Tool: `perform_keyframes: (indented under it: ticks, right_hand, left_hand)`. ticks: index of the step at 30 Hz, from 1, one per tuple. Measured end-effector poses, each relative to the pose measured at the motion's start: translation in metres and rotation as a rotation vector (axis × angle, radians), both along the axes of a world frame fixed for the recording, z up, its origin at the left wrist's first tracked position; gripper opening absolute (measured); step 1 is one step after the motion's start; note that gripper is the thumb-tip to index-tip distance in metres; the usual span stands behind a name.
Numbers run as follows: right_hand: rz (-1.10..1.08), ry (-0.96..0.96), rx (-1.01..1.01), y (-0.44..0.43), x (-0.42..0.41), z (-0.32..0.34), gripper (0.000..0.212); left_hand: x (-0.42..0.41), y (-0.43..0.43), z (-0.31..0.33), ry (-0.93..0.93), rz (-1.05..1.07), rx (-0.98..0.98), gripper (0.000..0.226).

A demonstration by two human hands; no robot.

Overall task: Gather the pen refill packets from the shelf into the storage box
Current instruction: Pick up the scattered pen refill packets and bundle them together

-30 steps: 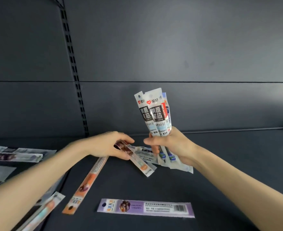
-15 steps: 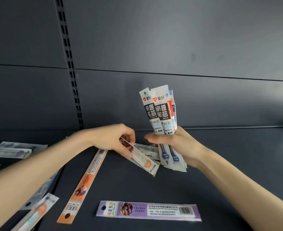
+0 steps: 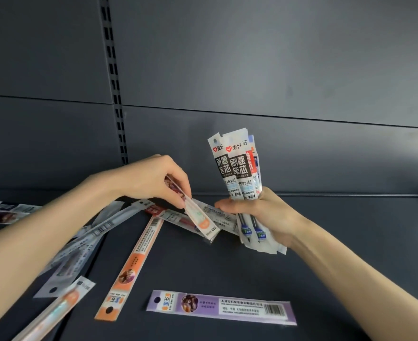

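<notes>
Raised slightly higher since the earlier frame, left hand point(image 3: 153, 183) pinches one orange-tipped packet point(image 3: 203, 224) over the shelf point(image 3: 350, 242), while right hand point(image 3: 264, 215) grips an upright bundle point(image 3: 237, 168) whose rear packets are hidden.

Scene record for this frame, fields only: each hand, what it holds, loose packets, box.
left hand: pinches a tilted clear flat packet with an orange end
right hand: holds an upright bundle of white-and-black refill packets
loose packets: long purple packet, long orange packet, more at left
surface: dark grey metal shelf
storage box: not in view
</notes>
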State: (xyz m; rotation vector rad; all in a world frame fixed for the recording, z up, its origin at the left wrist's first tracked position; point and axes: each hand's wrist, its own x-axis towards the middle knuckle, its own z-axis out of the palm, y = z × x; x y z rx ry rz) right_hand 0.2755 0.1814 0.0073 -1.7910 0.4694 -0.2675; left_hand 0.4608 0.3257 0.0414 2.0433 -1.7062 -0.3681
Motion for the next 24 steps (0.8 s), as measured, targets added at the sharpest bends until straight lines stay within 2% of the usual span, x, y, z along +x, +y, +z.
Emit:
perform_keyframes:
  ticks: [9,12,15,18,21,24]
  right_hand:
    - [0.050,-0.004,-0.022,0.006,0.000,0.002,0.027]
    - [0.084,-0.072,0.100,0.005,-0.001,0.003,0.036]
    - [0.137,-0.106,0.169,0.011,-0.002,0.006,0.008]
    - [0.113,-0.091,0.067,0.018,0.000,0.005,0.014]
    - [0.041,-0.068,-0.010,0.018,0.001,0.004,0.020]
    - [-0.075,-0.139,0.022,0.016,0.000,0.003,0.018]
  left_hand:
    - [0.001,0.020,0.028,0.060,-0.044,-0.001,0.014]
    - [0.004,0.025,0.021,0.096,-0.012,-0.018,0.013]
    - [0.001,0.024,0.015,0.109,0.002,-0.035,0.014]
    - [-0.007,0.022,0.008,0.116,0.016,-0.077,0.017]
    - [-0.011,0.021,0.003,0.037,0.098,-0.157,0.025]
    - [-0.012,0.021,-0.004,-0.112,0.284,-0.323,0.040]
